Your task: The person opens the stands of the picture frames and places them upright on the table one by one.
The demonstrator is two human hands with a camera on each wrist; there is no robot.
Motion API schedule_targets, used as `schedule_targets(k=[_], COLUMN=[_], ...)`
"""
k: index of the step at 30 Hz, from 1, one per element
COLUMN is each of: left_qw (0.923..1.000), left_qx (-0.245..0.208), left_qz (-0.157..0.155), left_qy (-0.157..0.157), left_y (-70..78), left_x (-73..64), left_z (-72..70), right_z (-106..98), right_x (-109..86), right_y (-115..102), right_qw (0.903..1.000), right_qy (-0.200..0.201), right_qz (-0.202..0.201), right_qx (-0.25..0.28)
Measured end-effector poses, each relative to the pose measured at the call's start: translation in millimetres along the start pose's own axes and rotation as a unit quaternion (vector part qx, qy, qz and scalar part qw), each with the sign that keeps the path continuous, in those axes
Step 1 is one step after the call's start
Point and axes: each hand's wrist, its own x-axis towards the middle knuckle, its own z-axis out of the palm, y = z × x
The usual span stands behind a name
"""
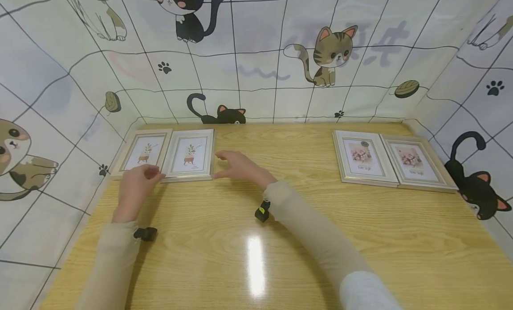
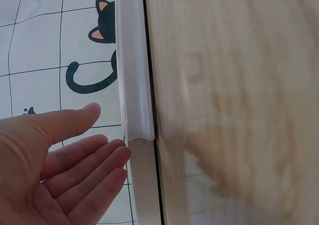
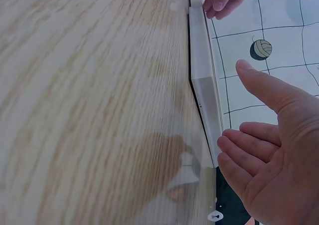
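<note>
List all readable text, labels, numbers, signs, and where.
Nothing reads clearly:
White rectangular frame with pink flowers: caption, round grey sticker too small.
Cream rectangular frame with pink flowers: caption too small.
White rectangular frame with potted plant: line too small.
White cloth wall with cats: faint marks blurred.

head view looks forward and down over the bench (image 1: 200, 252); low, close wrist views share one white frame (image 1: 189, 155).

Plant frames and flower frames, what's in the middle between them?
In the head view, the right hand and some sleeve are there, nearer the plant frames; the rest is bare table.
</note>
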Motion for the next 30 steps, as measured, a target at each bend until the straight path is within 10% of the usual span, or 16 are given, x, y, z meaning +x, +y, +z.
schedule_targets(k=[16,30], left_qw=[0.9996,0.9905], left_qx=[-0.025,-0.113], left_qz=[0.006,-0.007], left_qy=[-0.010,-0.079], left_y=[-3.8,7.3], left_x=[-4.3,-1.4], left_z=[6.5,13.0], right_z=[1.9,0.3], right_x=[1.6,-0.9], right_y=[2.5,14.5], right_qw=[0.9996,0.9904], right_qy=[-0.005,0.015], right_qz=[0.023,0.044], right_qx=[0.012,0.130])
